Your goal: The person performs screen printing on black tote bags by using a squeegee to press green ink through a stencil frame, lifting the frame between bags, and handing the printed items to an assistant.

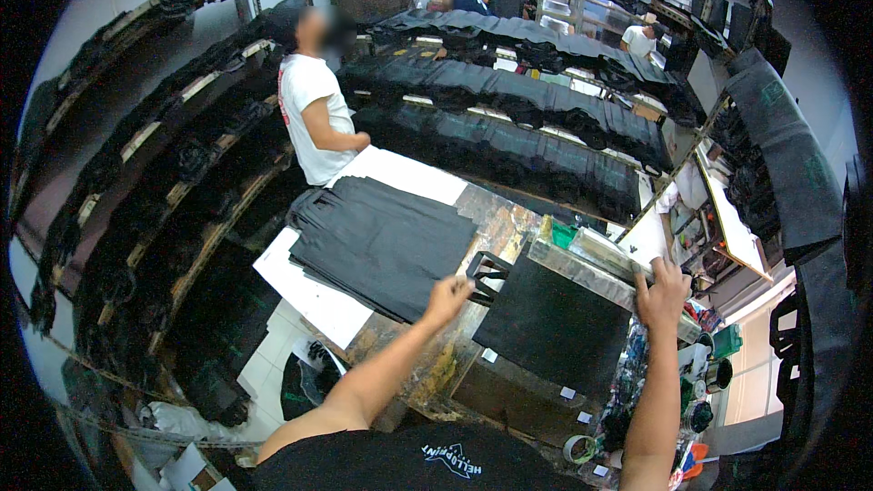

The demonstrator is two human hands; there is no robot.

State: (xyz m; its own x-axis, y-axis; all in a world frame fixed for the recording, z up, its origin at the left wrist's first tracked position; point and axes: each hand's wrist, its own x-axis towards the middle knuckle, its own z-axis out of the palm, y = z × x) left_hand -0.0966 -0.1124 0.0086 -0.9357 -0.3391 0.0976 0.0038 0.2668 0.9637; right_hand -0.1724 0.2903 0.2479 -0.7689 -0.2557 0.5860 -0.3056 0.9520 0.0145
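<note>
A flat black bag (555,316) lies on the worktable in front of me, with its looped black handle (488,271) toward the left. My left hand (448,298) is closed, its fingers pinching that handle. My right hand (664,295) is at the far right corner of the bag, fingers apart and stretched over a grey frame bar (596,259) along the bag's far side. Whether those fingertips press on the bar is hard to make out. Green ink (563,235) shows at the bar's far end. Left of the bag spreads a wide stack of black bags (386,241) on white board (423,173).
A person in a white shirt (314,109) stands beyond the table's left side. Racks of black bags (509,127) surround the table. A tilted white panel (727,205) rises at right, above a green container (727,340). A tape roll (579,448) lies near my body.
</note>
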